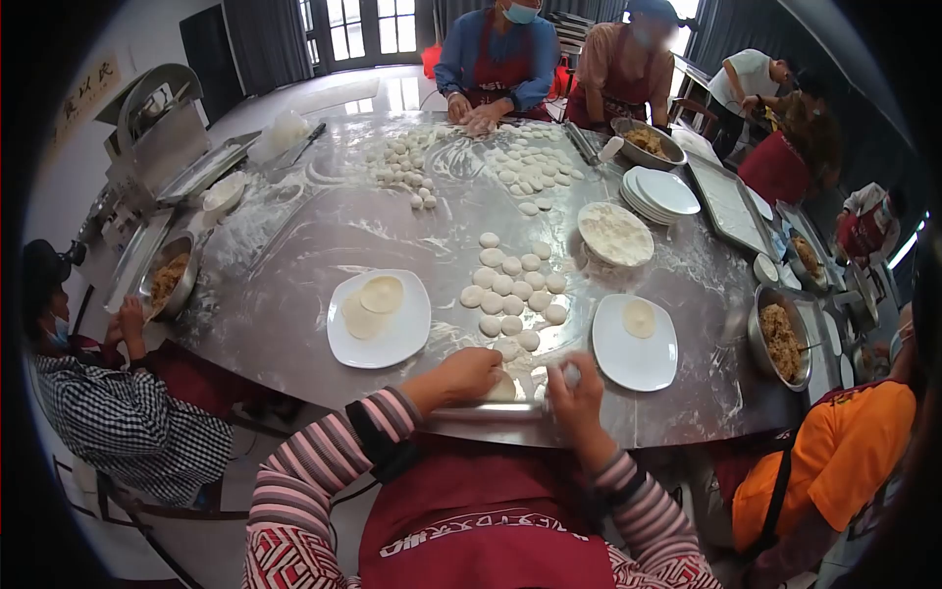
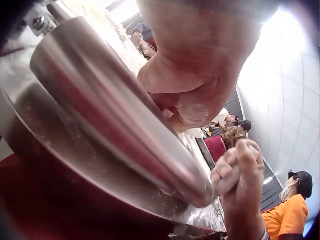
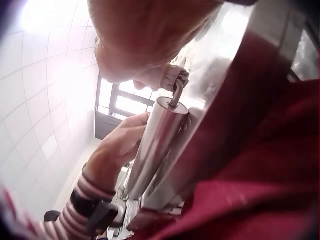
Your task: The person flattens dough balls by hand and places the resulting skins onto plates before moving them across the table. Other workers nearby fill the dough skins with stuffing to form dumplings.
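A metal roller (image 1: 491, 410) lies along the table's near edge. My right hand (image 1: 577, 393) grips its handle at the right end; the right wrist view shows the bent rod (image 3: 177, 92) running from the roller (image 3: 162, 135) into the right hand (image 3: 145, 45). Just behind the roller, my left hand (image 1: 463, 376) has its fingers bent down at the edge of a flat dough round (image 1: 502, 387), apparently pinching it. The left wrist view shows the left hand (image 2: 195, 75) beside the roller (image 2: 115, 105), its fingertips partly hidden. Small dough discs (image 1: 502, 285) lie beyond.
A plate with two wrappers (image 1: 340, 346) is at left, a plate with one (image 1: 608, 368) at right. A flour bowl (image 1: 628, 257), stacked plates (image 1: 672, 191) and a filling bowl (image 1: 807, 363) stand farther right. People work at the far side and both sides.
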`<state>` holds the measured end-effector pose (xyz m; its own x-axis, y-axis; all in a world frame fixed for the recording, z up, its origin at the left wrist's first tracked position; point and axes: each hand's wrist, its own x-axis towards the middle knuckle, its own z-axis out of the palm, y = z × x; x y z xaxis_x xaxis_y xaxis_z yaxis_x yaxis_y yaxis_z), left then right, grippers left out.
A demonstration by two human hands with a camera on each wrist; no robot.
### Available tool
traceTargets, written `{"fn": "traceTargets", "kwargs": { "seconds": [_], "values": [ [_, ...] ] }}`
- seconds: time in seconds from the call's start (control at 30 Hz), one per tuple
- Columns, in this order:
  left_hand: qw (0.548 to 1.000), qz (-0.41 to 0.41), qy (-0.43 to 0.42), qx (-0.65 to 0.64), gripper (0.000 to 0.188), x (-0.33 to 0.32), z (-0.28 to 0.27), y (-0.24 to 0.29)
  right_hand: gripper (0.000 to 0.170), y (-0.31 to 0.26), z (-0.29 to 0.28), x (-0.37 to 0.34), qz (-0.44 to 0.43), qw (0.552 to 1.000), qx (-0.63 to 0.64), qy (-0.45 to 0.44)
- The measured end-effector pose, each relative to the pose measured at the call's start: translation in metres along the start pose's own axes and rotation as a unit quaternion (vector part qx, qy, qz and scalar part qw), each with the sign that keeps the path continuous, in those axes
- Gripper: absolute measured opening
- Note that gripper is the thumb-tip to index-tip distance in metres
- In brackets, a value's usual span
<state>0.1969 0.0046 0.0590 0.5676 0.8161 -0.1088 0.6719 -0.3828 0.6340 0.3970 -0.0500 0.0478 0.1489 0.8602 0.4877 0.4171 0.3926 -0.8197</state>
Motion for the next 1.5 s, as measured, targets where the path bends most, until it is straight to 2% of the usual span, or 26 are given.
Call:
{"fn": "traceTargets", "kwargs": {
  "seconds": [0.13,0.17,0.23,0.27,0.33,0.4,0.47,0.5,0.53,0.63,0.73,0.8,0.83,0.87,0.9,0.97,1.03,1.13,1.2,1.23,1.27,1.3,1.4,1.43,1.47,1.5],
  "values": [
    [0.995,-0.017,-0.039,-0.094,0.019,-0.009,-0.006,-0.006,0.018,-0.024,-0.016,-0.030,0.033,0.999,0.038,-0.013],
    [0.995,-0.018,-0.042,-0.093,0.019,-0.009,-0.006,-0.005,0.018,-0.021,-0.012,-0.022,0.036,0.999,0.039,-0.011],
    [0.997,0.030,-0.016,-0.063,0.019,-0.010,-0.005,-0.001,0.018,-0.007,0.004,0.015,-0.030,0.999,-0.019,0.009],
    [0.998,0.030,-0.018,-0.058,0.019,-0.007,-0.005,-0.001,0.018,0.002,0.018,0.035,-0.017,1.000,-0.018,0.006],
    [0.999,-0.024,0.019,-0.012,0.019,-0.001,-0.009,-0.001,0.019,0.009,0.031,0.048,-0.004,1.000,-0.012,0.008],
    [0.999,-0.035,0.001,-0.020,0.019,-0.002,-0.014,0.004,0.020,0.010,0.032,0.052,-0.002,1.000,-0.001,-0.004],
    [0.999,-0.043,-0.014,-0.021,0.019,-0.008,-0.015,0.012,0.020,0.003,0.013,0.027,0.013,1.000,-0.005,-0.010],
    [0.999,-0.044,-0.010,-0.027,0.019,-0.007,-0.011,0.007,0.019,0.008,0.003,0.011,-0.026,1.000,-0.013,-0.007],
    [0.999,-0.041,0.002,-0.029,0.019,-0.005,-0.006,-0.001,0.020,0.002,-0.007,-0.006,0.013,1.000,0.006,-0.018],
    [0.998,-0.047,0.002,-0.044,0.018,-0.009,-0.008,-0.007,0.018,-0.007,-0.016,-0.034,0.023,0.997,0.071,-0.017],
    [0.997,-0.011,-0.056,-0.043,0.018,-0.016,-0.012,-0.007,0.018,-0.002,-0.002,-0.001,0.038,0.998,0.043,-0.011],
    [0.999,-0.026,-0.018,-0.027,0.017,-0.012,-0.011,-0.006,0.019,0.003,0.019,0.034,-0.037,0.999,-0.013,0.013],
    [1.000,-0.012,-0.022,-0.017,0.017,-0.010,-0.011,-0.006,0.019,0.006,0.027,0.043,0.036,0.999,-0.001,-0.013],
    [0.999,-0.037,-0.017,-0.031,0.019,-0.009,-0.011,-0.006,0.019,0.006,0.031,0.043,0.008,1.000,-0.010,0.007],
    [0.997,-0.062,-0.010,-0.044,0.021,-0.007,-0.012,-0.007,0.019,0.006,0.030,0.042,-0.021,0.999,-0.018,0.026],
    [0.991,-0.082,-0.066,-0.078,0.027,-0.015,-0.023,0.006,0.020,-0.001,0.012,0.024,-0.079,0.996,-0.019,0.031],
    [0.994,-0.074,-0.068,-0.032,0.025,-0.014,-0.018,0.008,0.020,-0.003,-0.006,-0.004,-0.021,0.999,0.032,-0.020],
    [0.998,-0.017,-0.050,-0.045,0.024,0.005,-0.015,0.008,0.021,-0.016,-0.020,-0.030,-0.018,0.997,0.064,-0.039],
    [0.991,0.061,-0.058,-0.104,0.024,0.032,-0.015,0.023,0.021,-0.019,-0.023,-0.037,-0.006,0.996,0.067,-0.054],
    [0.977,0.036,-0.072,-0.199,0.023,0.044,-0.017,0.038,0.021,-0.019,-0.025,-0.037,-0.010,0.996,0.067,-0.054],
    [0.953,0.012,-0.085,-0.291,0.023,0.056,-0.020,0.054,0.020,-0.020,-0.025,-0.036,-0.009,0.996,0.072,-0.055],
    [0.904,0.018,-0.108,-0.413,0.016,0.069,-0.022,0.064,0.020,-0.022,-0.025,-0.036,-0.006,0.995,0.078,-0.056],
    [0.908,0.012,-0.061,-0.415,0.017,0.097,-0.020,0.057,0.021,-0.023,-0.027,-0.031,-0.045,0.995,0.072,-0.052],
    [0.974,0.055,-0.016,-0.218,0.020,0.102,-0.018,0.042,0.022,-0.022,-0.028,-0.031,-0.059,0.994,0.074,-0.060],
    [0.995,0.100,0.028,-0.010,0.022,0.105,-0.015,0.028,0.022,-0.023,-0.027,-0.030,-0.058,0.994,0.072,-0.055],
    [0.994,0.105,0.024,-0.008,0.022,0.102,-0.012,0.022,0.023,-0.024,-0.027,-0.031,-0.051,0.994,0.085,-0.055]
  ]
}}
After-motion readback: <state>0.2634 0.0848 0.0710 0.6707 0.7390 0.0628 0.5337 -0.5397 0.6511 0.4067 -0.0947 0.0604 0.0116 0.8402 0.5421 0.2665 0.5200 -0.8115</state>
